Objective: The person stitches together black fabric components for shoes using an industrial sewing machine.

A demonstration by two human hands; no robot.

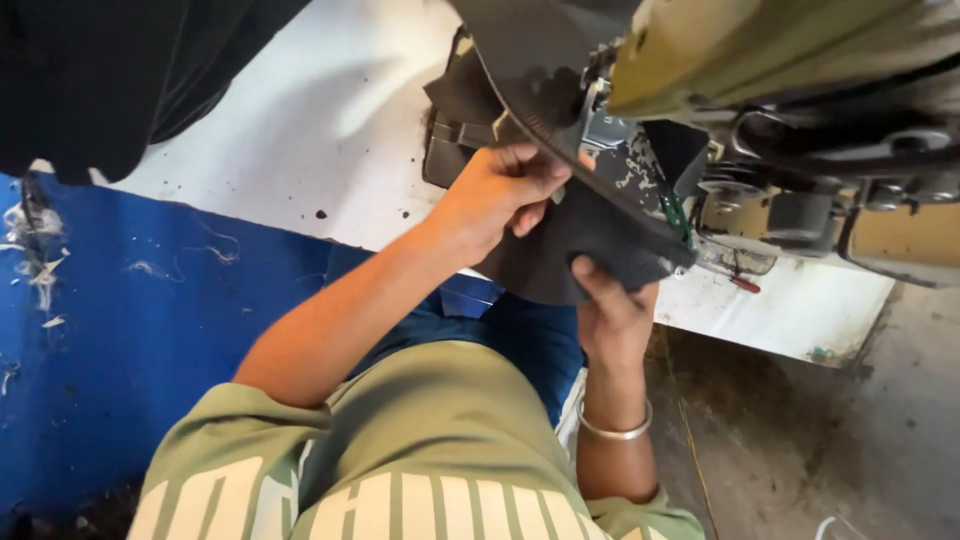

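My left hand lies on top of the black fabric piece, fingers curled down and pressing it flat, just in front of the sewing machine. My right hand comes up from below the same piece, thumb on its upper face and fingers tucked underneath, pinching the lower edge closed between them. A plain metal bangle sits on that wrist.

The fabric piece runs from my two hands up and under the machine's head, its ribbed edge curving past the front of the machine and rising above it. The machine's yellowish body is at the upper right, with grey metal parts below it and a small red bit beside its lower front edge.

The machine stands on a white table, speckled with dark spots to the machine's left. More dark cloth lies on the table well to the left of the machine. Below the table, left of the machine, is a blue panel with loose threads clinging to it. Under the machine's right side is bare grey floor.
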